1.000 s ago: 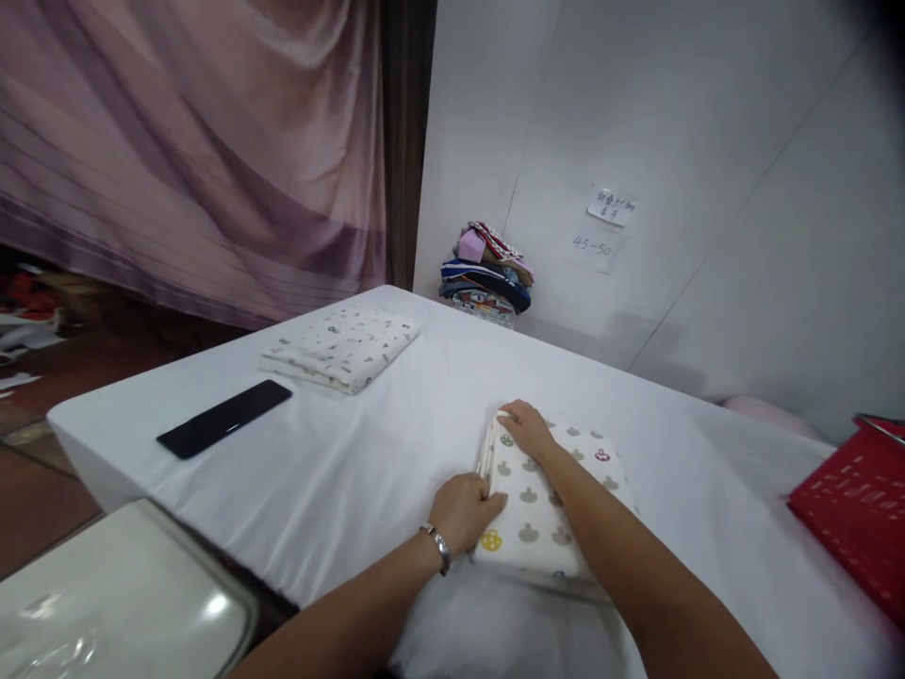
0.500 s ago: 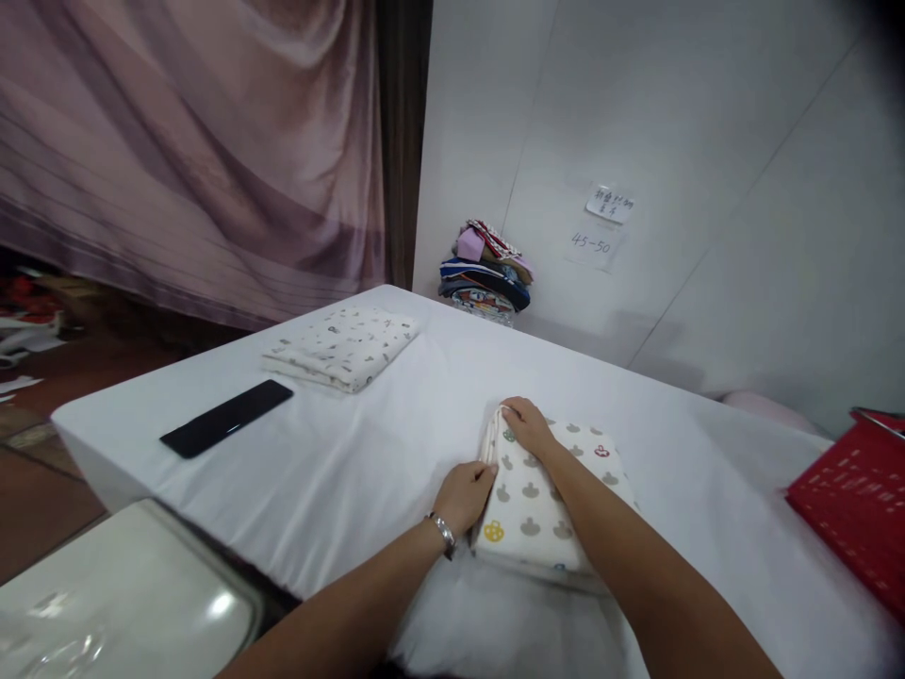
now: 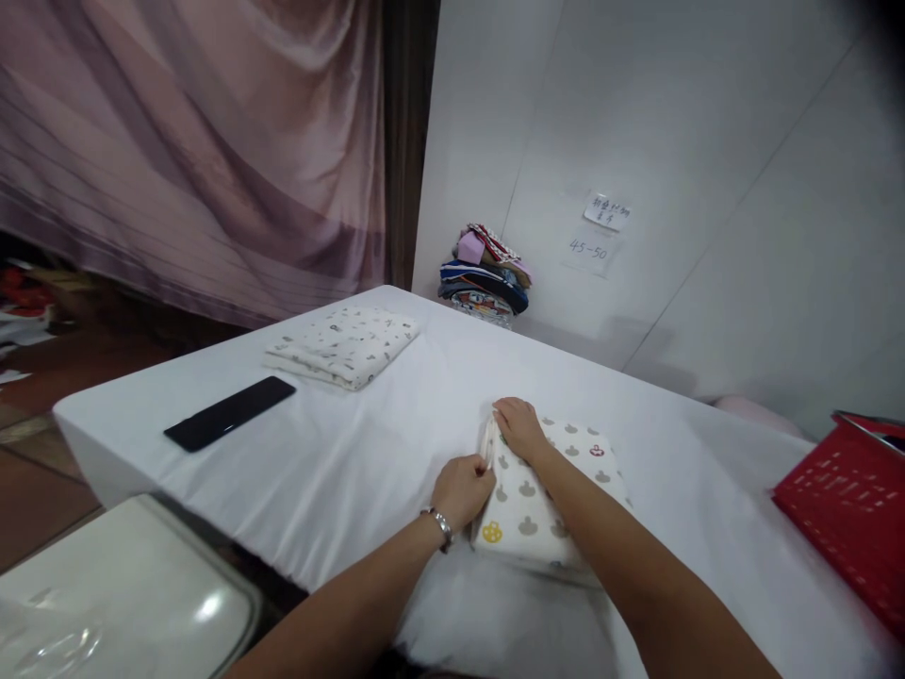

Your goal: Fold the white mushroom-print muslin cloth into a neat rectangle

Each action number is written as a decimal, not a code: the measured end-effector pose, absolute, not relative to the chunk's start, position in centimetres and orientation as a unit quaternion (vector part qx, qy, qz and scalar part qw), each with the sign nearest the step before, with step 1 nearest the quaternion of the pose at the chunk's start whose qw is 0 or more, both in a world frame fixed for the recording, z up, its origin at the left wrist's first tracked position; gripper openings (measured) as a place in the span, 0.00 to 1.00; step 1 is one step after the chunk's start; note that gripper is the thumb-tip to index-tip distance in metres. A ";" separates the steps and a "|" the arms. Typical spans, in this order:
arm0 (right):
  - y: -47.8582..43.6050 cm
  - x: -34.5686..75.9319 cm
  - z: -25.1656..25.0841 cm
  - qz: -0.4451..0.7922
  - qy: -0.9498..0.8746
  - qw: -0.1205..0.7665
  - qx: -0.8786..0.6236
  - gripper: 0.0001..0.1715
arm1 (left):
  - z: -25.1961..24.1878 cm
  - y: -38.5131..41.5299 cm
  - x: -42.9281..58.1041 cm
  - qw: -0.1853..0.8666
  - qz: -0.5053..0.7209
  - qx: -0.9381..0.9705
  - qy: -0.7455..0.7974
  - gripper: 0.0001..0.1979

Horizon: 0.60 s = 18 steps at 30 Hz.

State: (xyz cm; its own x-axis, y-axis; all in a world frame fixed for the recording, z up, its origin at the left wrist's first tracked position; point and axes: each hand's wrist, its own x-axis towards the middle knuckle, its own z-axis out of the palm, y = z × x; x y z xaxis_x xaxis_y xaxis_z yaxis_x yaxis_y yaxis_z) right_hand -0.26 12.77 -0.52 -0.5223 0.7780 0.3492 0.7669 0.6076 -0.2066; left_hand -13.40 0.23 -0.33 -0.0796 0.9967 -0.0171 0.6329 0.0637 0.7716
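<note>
Your right forearm [image 3: 622, 539] hides part of the folded cloth [image 3: 516, 505]. The frame's edge cuts off the red basket [image 3: 848, 509] and the curtain [image 3: 198, 151]; the far-left clutter [image 3: 24, 302] is too blurred to name.

Seemingly a makeshift workroom: white-draped worktop [image 3: 382, 443], handwritten paper notes [image 3: 606, 213] on a panelled wall [image 3: 679, 151], a hanging curtain [image 3: 212, 141], folded fabrics [image 3: 485, 275] stacked by the worktop's far edge.

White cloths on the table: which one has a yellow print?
The nearer cloth: its yellow print sits by the near left corner. The farther cloth shows small dark prints, no yellow.
</note>
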 end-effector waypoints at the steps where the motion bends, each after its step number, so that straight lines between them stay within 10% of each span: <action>1: 12.8 -0.3 -0.6 0.009 -0.873 0.203 -0.444 0.17 | -0.5 0.2 -13.5 0.297 0.298 0.613 0.668 0.10; 18: 11.8 -0.9 -0.2 -0.034 -0.860 0.186 -0.474 0.22 | -0.9 3.8 -12.7 0.283 0.289 0.590 0.699 0.11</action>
